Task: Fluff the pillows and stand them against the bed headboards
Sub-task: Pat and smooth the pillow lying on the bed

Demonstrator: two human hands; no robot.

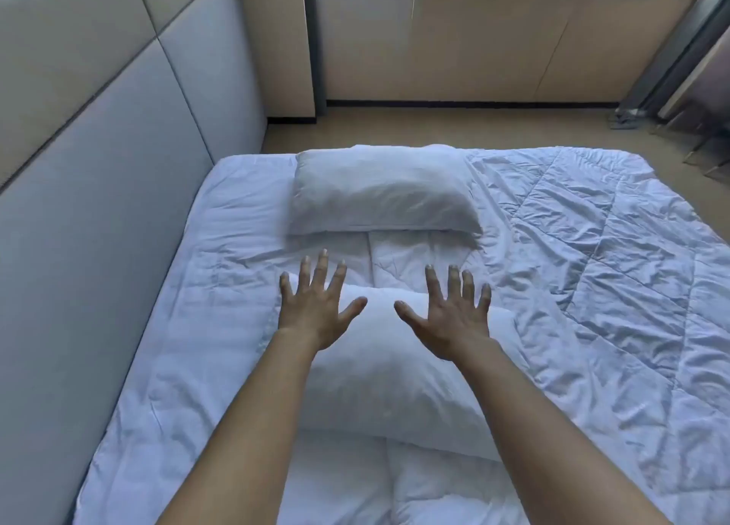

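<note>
At your far left runs the padded headboard (98, 168), where both pillows must end up standing; neither is there yet. Your left hand (316, 311) hovers over the left part of the near pillow (395, 386), fingers straight and spread, gripping nothing (I cannot tell whether the palm actually touches the cover). That pillow lies flat, set apart from the headboard, and the far pillow (383, 192) lies flat beyond it with a gap between them. Your right hand (454, 319) is splayed the same way over the pillow's right part, the two hands apart and level.

To fluff it well, I judge you should slide each hand out to a short end, grip there and squeeze inward several times so the filling bunches and loosens. Then lift, turn it onto a long edge and lean it on the headboard. Keep the rumpled quilt (592, 267) on your right from dragging along.
</note>
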